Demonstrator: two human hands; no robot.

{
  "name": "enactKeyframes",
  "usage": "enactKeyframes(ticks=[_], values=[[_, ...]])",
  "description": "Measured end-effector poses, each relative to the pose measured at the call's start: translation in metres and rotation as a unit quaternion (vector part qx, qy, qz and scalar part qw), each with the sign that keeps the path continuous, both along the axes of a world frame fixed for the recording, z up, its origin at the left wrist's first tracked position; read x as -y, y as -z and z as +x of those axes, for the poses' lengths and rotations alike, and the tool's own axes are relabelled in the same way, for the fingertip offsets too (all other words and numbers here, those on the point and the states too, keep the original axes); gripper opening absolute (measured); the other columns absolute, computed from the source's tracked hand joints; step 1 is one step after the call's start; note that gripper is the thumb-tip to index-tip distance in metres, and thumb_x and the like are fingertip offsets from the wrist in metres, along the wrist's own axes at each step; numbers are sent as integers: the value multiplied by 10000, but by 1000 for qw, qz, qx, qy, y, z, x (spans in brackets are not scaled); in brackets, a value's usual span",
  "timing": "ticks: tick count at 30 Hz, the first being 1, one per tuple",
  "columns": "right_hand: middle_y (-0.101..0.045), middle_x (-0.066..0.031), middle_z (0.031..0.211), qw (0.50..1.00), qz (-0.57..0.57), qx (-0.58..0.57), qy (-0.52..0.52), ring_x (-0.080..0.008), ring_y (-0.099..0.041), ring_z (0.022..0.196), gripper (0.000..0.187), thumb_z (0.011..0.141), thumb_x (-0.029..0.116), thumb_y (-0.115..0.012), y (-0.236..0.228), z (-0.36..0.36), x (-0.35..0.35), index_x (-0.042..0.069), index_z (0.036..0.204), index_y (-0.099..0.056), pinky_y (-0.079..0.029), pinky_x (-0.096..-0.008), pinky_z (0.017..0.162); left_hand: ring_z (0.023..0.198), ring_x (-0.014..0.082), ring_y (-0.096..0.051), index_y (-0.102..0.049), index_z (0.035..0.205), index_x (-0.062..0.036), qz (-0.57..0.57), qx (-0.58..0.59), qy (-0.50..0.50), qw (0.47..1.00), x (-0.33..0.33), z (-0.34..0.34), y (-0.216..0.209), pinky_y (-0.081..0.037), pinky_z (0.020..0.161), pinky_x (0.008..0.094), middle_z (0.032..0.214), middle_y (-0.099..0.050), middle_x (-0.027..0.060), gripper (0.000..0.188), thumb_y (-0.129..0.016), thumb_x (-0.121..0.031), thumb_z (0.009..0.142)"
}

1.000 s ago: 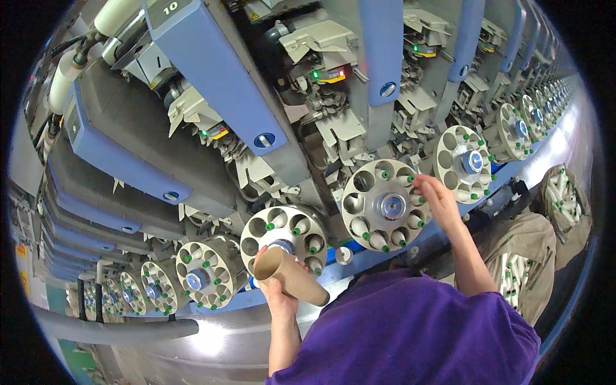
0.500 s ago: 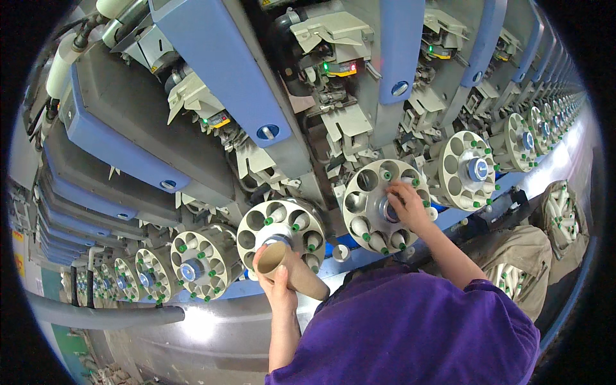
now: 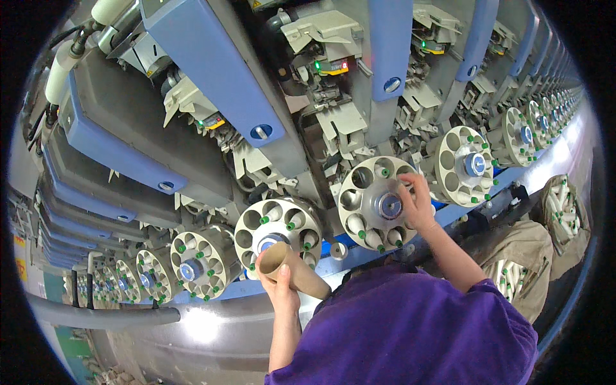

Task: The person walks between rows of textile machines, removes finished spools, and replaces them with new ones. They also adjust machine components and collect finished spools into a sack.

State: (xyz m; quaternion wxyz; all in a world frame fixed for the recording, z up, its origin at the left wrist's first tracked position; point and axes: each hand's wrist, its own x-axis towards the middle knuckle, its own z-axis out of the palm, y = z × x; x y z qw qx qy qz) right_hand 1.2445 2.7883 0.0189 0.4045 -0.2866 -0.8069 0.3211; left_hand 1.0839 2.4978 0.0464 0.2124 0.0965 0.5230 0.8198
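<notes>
My left hand point(image 3: 281, 294) is wrapped round a hollow brown cardboard cone point(image 3: 301, 276), its wide mouth tilted up toward the machine. Behind the cone stands a round cream bobbin magazine point(image 3: 247, 239) with a blue hub. My right hand point(image 3: 418, 204) is at the right side of another round magazine point(image 3: 348, 181), its fingers bent and drawn together over the pockets there. What they pinch, if anything, is hidden. White yarn bobbins point(image 3: 355, 223) with green tips sit in several pockets of this magazine. Its blue and grey hub point(image 3: 390, 206) lies just left of my fingers.
More magazines point(image 3: 457, 165) line the machine on both sides. Above them hang blue-and-grey housings point(image 3: 215, 64) and small lit units point(image 3: 332, 67). Cloth sacks point(image 3: 536, 247) filled with green-tipped bobbins stand at the right. A grey pipe point(image 3: 128, 316) runs across the lower left.
My right hand has moved off the hub to the right side of the magazine, uncovering the hub. My left hand still holds the cone in nearly the same place.
</notes>
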Motion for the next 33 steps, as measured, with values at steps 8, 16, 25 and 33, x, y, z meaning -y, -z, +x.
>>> enactKeyframes(ticks=[8,16,25,33], values=[[-556,-151,1129,994,33,-38,-92,-329,-507,1088,181,851,77,-544,-20,-24,-2,27,1023,-567,-379,-394,954,1093,262,-515,-320,1320,-54,-36,-11,2,999,0,6,8,-437,939,392,1202,-481,145,750,-749,-251,738],[-532,-77,1208,970,141,130,-151,-267,-500,1090,284,893,273,-501,7,-30,25,114,1122,-551,-277,-446,989,1102,261,-509,-307,1330,-50,-36,8,7,999,-4,10,9,-427,949,387,1207,-481,153,753,-745,-232,745],[-540,-47,1207,961,163,166,-152,-241,-494,1109,310,877,312,-509,7,-30,25,130,1123,-561,-264,-474,1005,1119,246,-494,-314,1321,-44,-50,28,9,998,-21,14,8,-417,953,368,1204,-486,135,713,-728,-196,761],[-556,-29,1182,952,196,183,-151,-226,-487,1097,288,875,325,-511,10,-31,24,131,1067,-602,-273,-454,990,1127,227,-484,-336,1302,-44,-65,25,28,997,-33,11,14,-390,969,349,1203,-491,125,672,-715,-205,771]])
